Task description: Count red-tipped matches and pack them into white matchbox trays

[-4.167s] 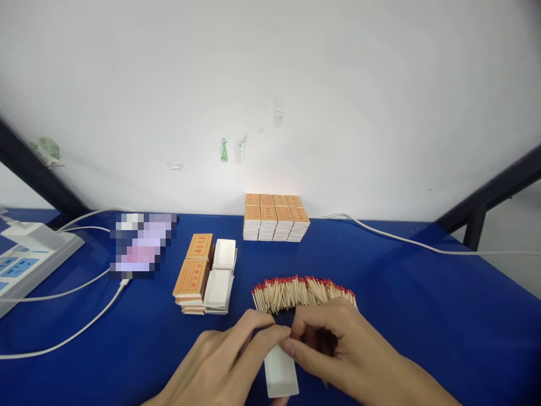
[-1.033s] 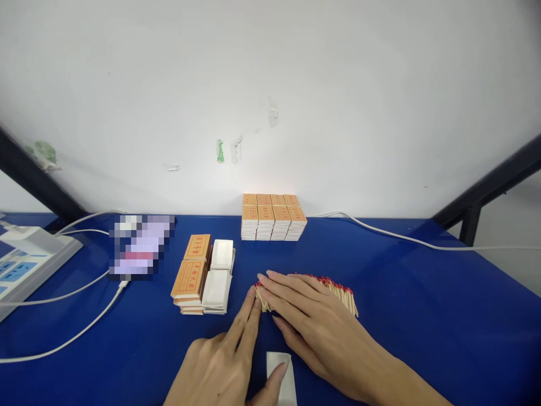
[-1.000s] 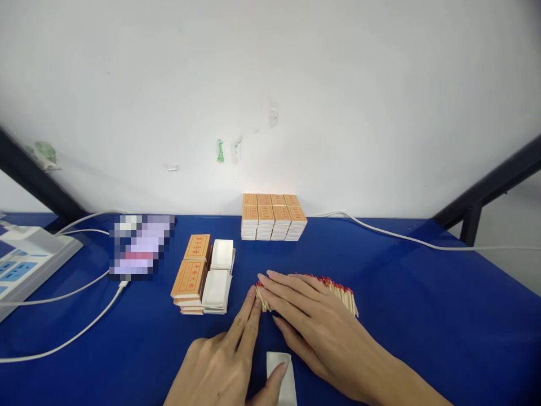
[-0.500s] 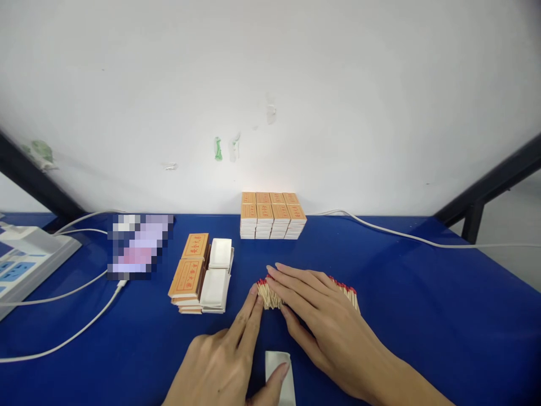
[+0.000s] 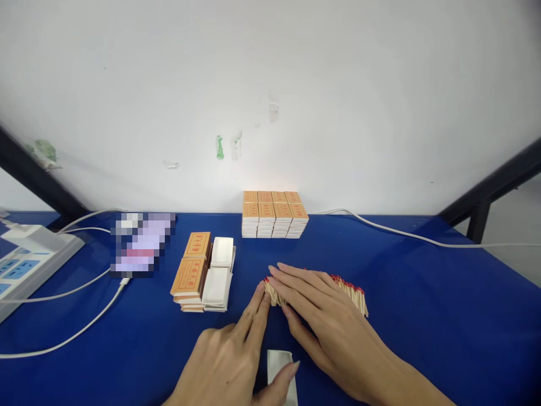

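– The tabletop (image 5: 139,349) is blue, and behind it is a white wall (image 5: 359,101). Where are the matches (image 5: 357,296)?
– They lie in a row, partly under the right hand (image 5: 333,321), which is flat and open.
– And the left hand (image 5: 228,361)?
– It is spread wide: two fingers touch the row's left end, the thumb is over a white tray (image 5: 278,361).
– Farther away?
– Stacked orange matchboxes (image 5: 274,214).

Orange cardboard matchboxes (image 5: 189,276), two stacks at 8 o'clock of view: red Chinese print on tops. Far one partly legible, 安全火; last character blurred. Block of orange-topped, white-sided cardboard matchboxes (image 5: 274,213), 2 o'clock from those: red characters too small to read. Pixelated purple screen (image 5: 146,242), 10 o'clock from stacks: unreadable.
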Tool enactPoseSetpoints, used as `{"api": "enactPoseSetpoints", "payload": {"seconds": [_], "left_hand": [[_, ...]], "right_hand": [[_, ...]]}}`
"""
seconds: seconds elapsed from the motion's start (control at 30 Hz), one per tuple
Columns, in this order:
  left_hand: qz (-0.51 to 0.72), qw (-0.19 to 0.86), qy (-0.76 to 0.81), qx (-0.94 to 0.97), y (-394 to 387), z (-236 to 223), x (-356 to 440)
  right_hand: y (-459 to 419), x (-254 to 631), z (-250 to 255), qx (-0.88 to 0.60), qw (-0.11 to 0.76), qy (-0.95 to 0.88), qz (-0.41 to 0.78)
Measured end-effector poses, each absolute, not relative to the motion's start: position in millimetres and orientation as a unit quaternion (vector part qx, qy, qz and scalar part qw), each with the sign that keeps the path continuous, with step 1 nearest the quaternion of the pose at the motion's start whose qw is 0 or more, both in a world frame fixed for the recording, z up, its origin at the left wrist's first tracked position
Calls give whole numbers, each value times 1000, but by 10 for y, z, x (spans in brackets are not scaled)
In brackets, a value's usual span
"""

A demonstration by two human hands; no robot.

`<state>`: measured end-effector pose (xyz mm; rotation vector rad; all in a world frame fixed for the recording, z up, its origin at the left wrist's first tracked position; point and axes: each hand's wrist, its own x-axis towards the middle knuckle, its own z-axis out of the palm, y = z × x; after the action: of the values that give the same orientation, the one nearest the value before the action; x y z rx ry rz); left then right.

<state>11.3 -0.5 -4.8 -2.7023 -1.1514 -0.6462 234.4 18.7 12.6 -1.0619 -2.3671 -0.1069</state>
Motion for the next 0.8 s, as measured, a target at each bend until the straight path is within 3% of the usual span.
{"api": "enactPoseSetpoints", "payload": {"seconds": [0.8], "left_hand": [[-214, 53, -383, -897, -9, -57, 104]], "right_hand": [[172, 2361, 97, -409, 251, -877, -34]]}}
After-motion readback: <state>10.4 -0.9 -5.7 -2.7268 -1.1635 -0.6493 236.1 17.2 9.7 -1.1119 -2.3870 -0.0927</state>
